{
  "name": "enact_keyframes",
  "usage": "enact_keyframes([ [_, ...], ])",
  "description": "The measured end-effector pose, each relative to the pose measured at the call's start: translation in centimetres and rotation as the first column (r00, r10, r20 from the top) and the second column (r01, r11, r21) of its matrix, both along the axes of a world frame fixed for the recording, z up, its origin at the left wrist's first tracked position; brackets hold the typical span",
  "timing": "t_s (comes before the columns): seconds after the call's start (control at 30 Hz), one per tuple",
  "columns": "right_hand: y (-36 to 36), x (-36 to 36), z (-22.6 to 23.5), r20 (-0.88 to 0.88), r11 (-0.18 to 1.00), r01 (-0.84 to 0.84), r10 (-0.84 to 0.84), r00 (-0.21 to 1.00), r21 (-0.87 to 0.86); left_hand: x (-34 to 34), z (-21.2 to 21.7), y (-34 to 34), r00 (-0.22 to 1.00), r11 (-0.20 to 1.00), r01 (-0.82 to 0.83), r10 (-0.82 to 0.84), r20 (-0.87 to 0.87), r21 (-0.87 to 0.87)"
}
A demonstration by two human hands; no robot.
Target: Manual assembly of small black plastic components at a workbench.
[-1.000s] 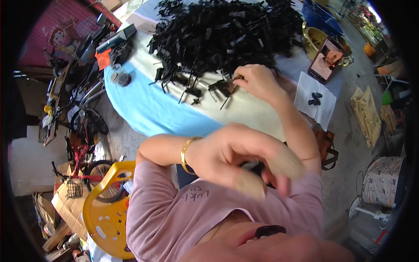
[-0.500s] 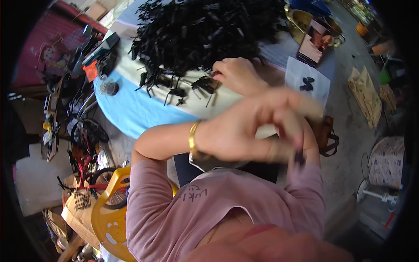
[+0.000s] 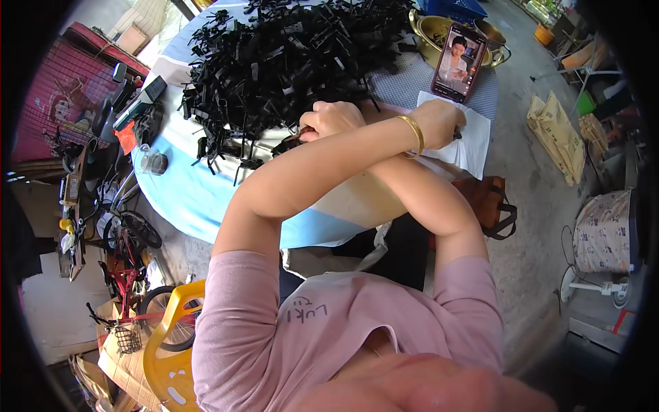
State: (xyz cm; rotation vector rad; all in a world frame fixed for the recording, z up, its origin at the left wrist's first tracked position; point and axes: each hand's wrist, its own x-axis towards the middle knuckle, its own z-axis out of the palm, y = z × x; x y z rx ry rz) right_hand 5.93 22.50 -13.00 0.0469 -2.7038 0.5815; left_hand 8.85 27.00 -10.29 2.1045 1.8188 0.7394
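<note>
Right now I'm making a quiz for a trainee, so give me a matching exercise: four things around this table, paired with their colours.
Things:
1. pile of small parts
2. chair
3. sheet of paper
4. bangle

Colours:
A. white
B. gold
C. black
D. yellow

Pairs: 1-C, 2-D, 3-A, 4-B

Heap of plastic clips (image 3: 288,62) lies on the round table (image 3: 185,199), toward its far side. Phone (image 3: 458,62) stands right of the heap, behind a paper sheet (image 3: 473,141). Small jar (image 3: 152,162) sits at the table's left edge. Yellow chair (image 3: 168,343) stands below-left, beside bicycles (image 3: 127,261).
</note>
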Motion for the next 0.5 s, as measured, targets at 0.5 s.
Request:
enact_keyframes([
  [0.5,2.4,0.0,2.3,0.178,0.993,-0.05,0.068,0.982,-0.108,-10.6,4.9,-17.4,0.746,0.753,-0.551,0.253,0.615,0.358],
])
